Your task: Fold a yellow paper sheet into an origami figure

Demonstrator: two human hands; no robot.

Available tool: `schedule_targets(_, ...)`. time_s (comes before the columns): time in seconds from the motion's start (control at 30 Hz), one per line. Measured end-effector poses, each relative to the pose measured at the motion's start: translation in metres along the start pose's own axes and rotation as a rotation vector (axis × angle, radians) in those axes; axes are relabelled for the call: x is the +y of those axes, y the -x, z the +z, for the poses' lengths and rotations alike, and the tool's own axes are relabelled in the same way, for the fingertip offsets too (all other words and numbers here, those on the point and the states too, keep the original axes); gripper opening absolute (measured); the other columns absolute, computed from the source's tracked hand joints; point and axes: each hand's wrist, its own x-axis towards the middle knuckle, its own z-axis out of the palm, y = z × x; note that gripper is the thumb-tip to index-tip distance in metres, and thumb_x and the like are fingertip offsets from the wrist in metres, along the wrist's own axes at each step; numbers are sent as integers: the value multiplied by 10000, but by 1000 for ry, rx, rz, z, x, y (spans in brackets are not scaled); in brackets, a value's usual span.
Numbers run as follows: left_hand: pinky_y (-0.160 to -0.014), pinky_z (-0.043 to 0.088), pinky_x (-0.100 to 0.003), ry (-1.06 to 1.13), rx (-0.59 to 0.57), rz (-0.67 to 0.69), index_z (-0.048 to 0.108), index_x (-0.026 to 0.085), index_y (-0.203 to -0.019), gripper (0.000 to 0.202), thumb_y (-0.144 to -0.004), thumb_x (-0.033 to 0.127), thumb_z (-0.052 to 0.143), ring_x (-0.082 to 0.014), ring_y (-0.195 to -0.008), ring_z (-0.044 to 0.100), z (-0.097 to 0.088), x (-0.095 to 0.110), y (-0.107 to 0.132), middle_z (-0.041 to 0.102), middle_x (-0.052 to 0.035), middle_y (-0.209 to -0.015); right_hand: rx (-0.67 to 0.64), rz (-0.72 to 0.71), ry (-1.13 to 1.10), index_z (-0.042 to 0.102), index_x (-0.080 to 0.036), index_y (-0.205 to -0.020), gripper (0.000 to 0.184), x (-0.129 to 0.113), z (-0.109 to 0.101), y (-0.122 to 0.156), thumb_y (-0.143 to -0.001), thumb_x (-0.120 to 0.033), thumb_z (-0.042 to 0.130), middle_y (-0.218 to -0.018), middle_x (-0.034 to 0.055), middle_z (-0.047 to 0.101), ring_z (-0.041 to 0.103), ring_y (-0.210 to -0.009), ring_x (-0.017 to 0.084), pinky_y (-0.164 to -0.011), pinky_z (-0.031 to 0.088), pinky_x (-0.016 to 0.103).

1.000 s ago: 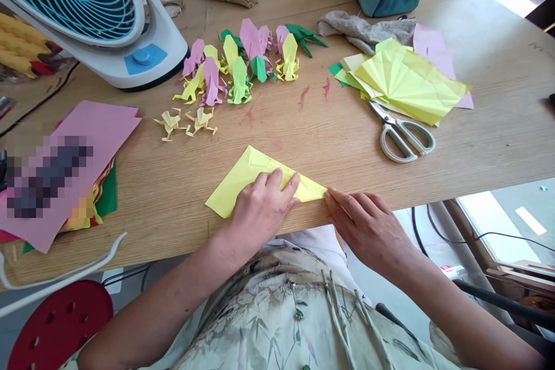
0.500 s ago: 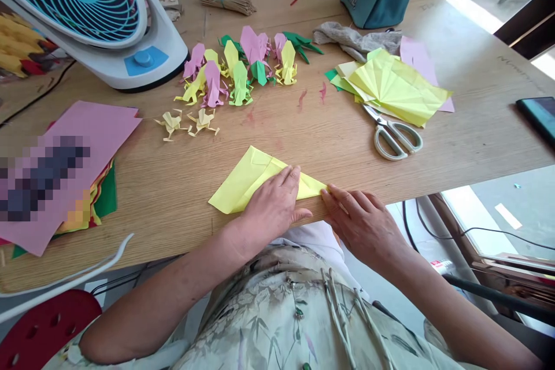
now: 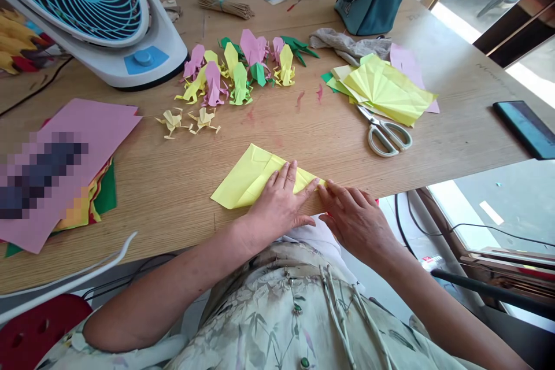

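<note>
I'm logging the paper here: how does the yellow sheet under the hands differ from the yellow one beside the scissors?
The folded sheet is pressed flat by the left hand and right hand at the table's near edge; the creased sheet lies untouched on a stack of papers. The folded sheet has flaps layered over; the creased sheet is opened out with fanning creases. Both are light yellow paper.

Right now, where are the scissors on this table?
In the head view, the scissors lie on the wooden table, right of centre. They are just in front of the yellow paper pile and beyond the right hand.
</note>
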Motion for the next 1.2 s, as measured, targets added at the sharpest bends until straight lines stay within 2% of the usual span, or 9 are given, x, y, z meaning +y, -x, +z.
schedule_targets(0.2,-1175,323,-540,23,-24,-6,337,260,-1556,976,-748,694,671,-432,-1497,245,-1,0,0,254,-249,-1618,-29,-31,2,498,-116,-1424,518,4,-1,0,-980,-382,532,-1329,168,607,551,-1024,288,-900,441,418)
schedule_targets(0.37,-1183,299,-551,35,-30,-18,318,254,-1563,1024,-726,705,698,-433,-1512,189,1,1,2,206,-242,-1635,-45,-49,-93,515,-171,-1410,481,13,-7,1,-976,-377,533,-1322,162,605,559,-1055,296,-930,447,448)
schedule_targets(0.47,-1184,284,-562,42,-32,-15,301,253,-1568,1036,-726,700,708,-436,-1517,166,3,2,3,182,-246,-1641,-2,9,-208,511,-164,-1396,427,17,-8,-4,-1004,-329,472,-1321,164,618,574,-1104,297,-938,456,457)
schedule_targets(0.6,-1197,268,-551,71,-26,-20,330,240,-1555,1016,-730,683,723,-435,-1519,157,5,2,3,162,-248,-1645,162,145,-490,527,-150,-1323,342,14,-3,-26,-1026,-226,378,-1211,159,662,625,-1051,252,-893,492,399)
schedule_targets(0.7,-1207,262,-529,99,-26,-30,401,184,-1515,990,-724,681,730,-433,-1519,160,5,2,3,171,-277,-1633,174,102,-718,576,-188,-1190,268,8,1,-48,-1024,-203,367,-1066,96,679,643,-936,201,-817,495,328)
schedule_targets(0.8,-1203,275,-528,133,-18,-42,405,178,-1506,984,-722,667,743,-418,-1520,177,6,2,3,222,-276,-1619,163,89,-834,578,-196,-1086,225,4,5,-65,-1008,-170,369,-1010,70,671,630,-914,182,-822,483,306)
schedule_targets(0.97,-1206,285,-516,194,38,-63,432,205,-1483,943,-716,638,767,-401,-1520,199,5,2,6,234,-249,-1624,160,109,-886,563,-202,-985,208,5,15,-74,-968,-127,370,-949,60,635,602,-884,183,-820,480,310)
schedule_targets(1.1,-1206,288,-523,220,51,-85,538,211,-1396,789,-744,591,767,-420,-1512,213,5,3,7,242,-247,-1615,146,55,-867,586,-177,-1039,285,7,21,-74,-896,-50,375,-1000,82,633,602,-931,195,-841,483,323)
schedule_targets(1.2,-1203,288,-539,213,62,-103,528,221,-1412,805,-742,601,761,-433,-1506,220,7,4,9,276,-239,-1599,145,1,-862,618,-161,-1097,356,7,23,-73,-869,-25,380,-1090,109,629,608,-1006,207,-901,487,345)
